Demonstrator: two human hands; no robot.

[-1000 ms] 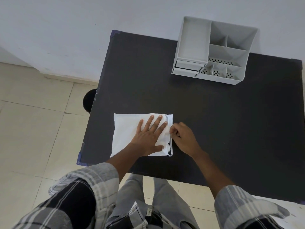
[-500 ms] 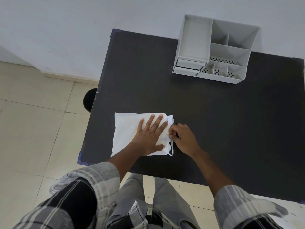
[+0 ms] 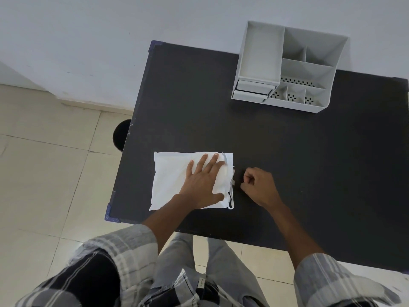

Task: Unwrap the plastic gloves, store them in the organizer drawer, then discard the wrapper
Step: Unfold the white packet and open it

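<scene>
Glove packet (image 3: 171, 178): white, flat, rectangular, puffed, right edge torn ragged. Left hand (image 3: 203, 180) spread flat on it; right hand (image 3: 257, 187) curled, just right of packet, contents indiscernible.

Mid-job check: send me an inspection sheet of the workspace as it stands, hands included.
Surface: black table, mostly bare.
Job's things: white glove packet flat near the table's front left; grey organizer at the back edge, drawers shut, compartments look empty.
Clutter: nothing seen.
Hands: left hand pressed flat on the packet; right hand curled just off the packet's right edge; whether it pinches anything is unclear.
Cables: nothing seen.
Surroundings: pale wall, tiled floor, dark round object beside the table.
</scene>
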